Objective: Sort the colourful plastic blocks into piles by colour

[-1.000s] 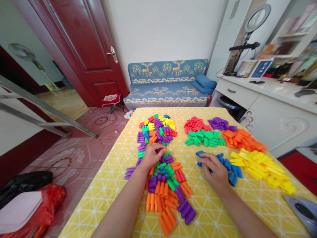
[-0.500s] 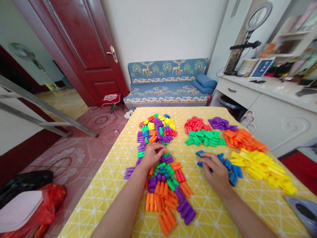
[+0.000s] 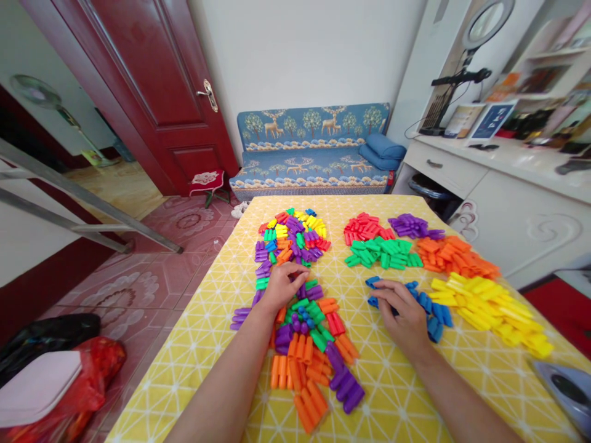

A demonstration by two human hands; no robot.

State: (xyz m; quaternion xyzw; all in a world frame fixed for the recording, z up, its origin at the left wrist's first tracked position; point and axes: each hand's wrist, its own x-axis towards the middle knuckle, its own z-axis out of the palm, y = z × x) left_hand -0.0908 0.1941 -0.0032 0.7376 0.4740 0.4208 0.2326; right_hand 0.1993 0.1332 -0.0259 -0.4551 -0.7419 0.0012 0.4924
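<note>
My left hand [image 3: 282,288] rests over the narrow middle of a figure built from colourful plastic tube pieces. Its fingers are bent, thumb and forefinger close together; what lies between them is hidden. Purple and green pieces [image 3: 314,290] show just beside the fingertips. My right hand [image 3: 402,312] hovers palm down over the loose blue tube pieces [image 3: 434,329], fingers stretched and somewhat apart. Two blue pieces [image 3: 373,282] show at its fingertips, and others are partly covered by it. Nearest me, the figure has orange pieces [image 3: 310,407] and purple pieces [image 3: 347,391].
Sorted piles of red [image 3: 364,227], green [image 3: 383,252], purple [image 3: 413,226], orange [image 3: 455,257] and yellow pieces [image 3: 494,314] lie on the right of the yellow-patterned tablecloth [image 3: 207,363]. A grey object [image 3: 561,391] sits at the right edge. Beyond the table stands a blue sofa [image 3: 309,161].
The view has tilted slightly. Both hands keep nearly the same places, with the right fingers shifting only a little over the blue pieces.
</note>
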